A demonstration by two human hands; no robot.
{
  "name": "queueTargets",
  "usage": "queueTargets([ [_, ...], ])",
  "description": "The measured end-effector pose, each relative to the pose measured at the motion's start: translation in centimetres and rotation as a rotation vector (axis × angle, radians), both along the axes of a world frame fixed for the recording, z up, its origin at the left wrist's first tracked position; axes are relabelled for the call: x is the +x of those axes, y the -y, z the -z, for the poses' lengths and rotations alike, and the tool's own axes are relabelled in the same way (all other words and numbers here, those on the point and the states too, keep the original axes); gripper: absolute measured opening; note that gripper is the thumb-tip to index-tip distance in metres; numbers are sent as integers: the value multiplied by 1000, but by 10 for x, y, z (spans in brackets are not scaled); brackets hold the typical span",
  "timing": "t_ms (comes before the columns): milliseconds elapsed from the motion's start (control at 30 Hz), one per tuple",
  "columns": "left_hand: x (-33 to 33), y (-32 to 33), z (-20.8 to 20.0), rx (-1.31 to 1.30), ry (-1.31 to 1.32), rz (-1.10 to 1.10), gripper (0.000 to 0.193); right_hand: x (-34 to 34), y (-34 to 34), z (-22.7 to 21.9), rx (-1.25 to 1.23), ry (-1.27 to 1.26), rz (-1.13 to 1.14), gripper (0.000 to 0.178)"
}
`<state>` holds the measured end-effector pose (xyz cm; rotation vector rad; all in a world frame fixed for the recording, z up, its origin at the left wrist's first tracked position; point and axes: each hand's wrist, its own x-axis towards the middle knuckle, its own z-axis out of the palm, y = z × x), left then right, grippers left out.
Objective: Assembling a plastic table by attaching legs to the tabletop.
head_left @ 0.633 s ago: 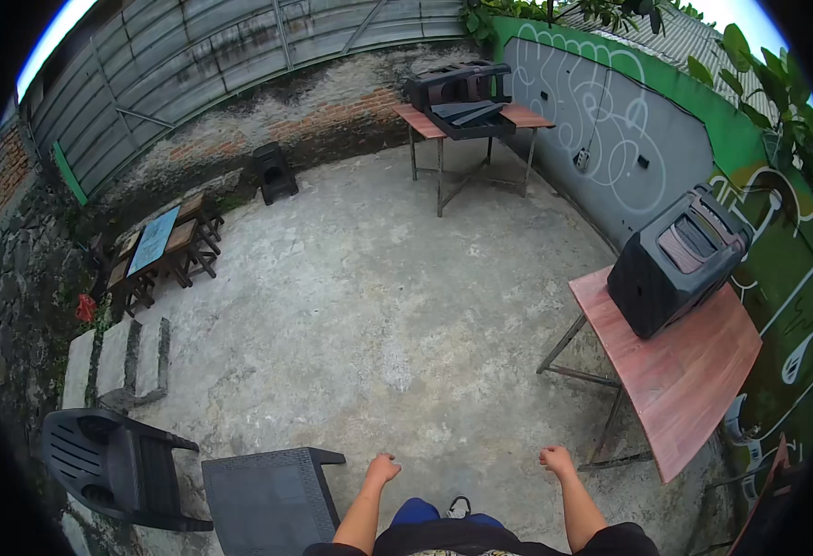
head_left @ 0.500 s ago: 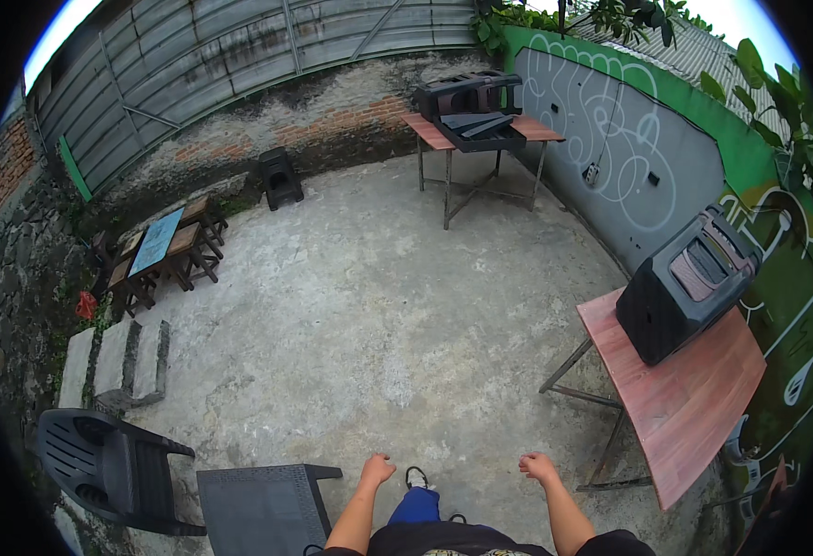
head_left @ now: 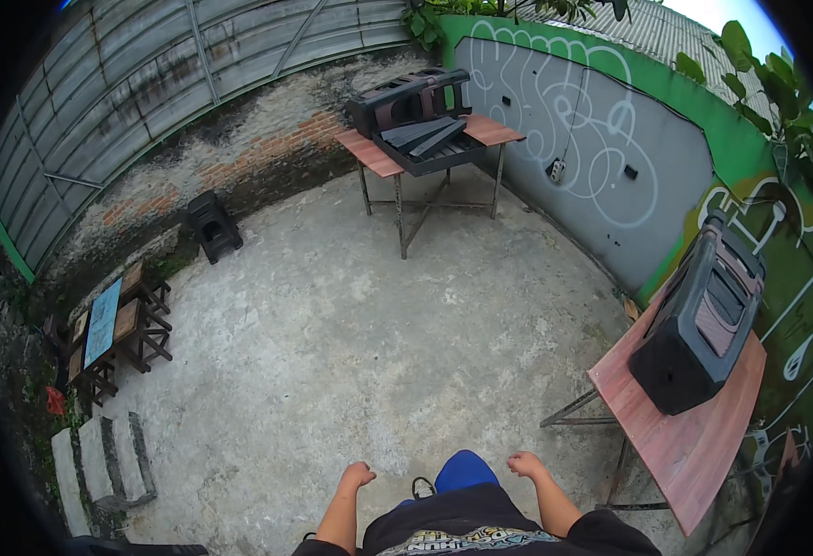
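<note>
My left hand (head_left: 360, 475) hangs in front of my body, its fingers curled in with nothing showing in them. On the other side, my right hand (head_left: 523, 464) is also loosely closed and holds nothing. Both are apart from everything around them. Closest to my right hand is a table with a reddish wood-grain top (head_left: 661, 435) and metal legs. On it rests a bulky black plastic case with a handle and purplish-brown panels (head_left: 694, 324). My blue-clad knee (head_left: 463, 470) shows between the hands.
At the back, another reddish table (head_left: 369, 153) bears a similar black case (head_left: 406, 100) and a dark slatted tray (head_left: 432, 146). A black plastic stool (head_left: 212, 227) stands by the wall. Small wooden stools (head_left: 142, 324), a blue-topped bench (head_left: 103, 320) and concrete blocks (head_left: 101, 459) line the left.
My view has turned and moved forward, so the tables look nearer and the grey plastic chair and table at lower left have mostly left it. My knee has come up; both hands stay closed.
</note>
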<state>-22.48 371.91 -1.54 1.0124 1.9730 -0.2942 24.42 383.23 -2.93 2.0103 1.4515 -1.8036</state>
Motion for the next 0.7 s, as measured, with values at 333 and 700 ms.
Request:
queueTargets([
  [333, -61, -341, 21, 301, 53, -80, 49, -62, -240, 66, -160, 57, 248, 31],
  [700, -168, -550, 76, 166, 198, -499, 49, -186, -670, 1, 228, -157, 156, 44],
])
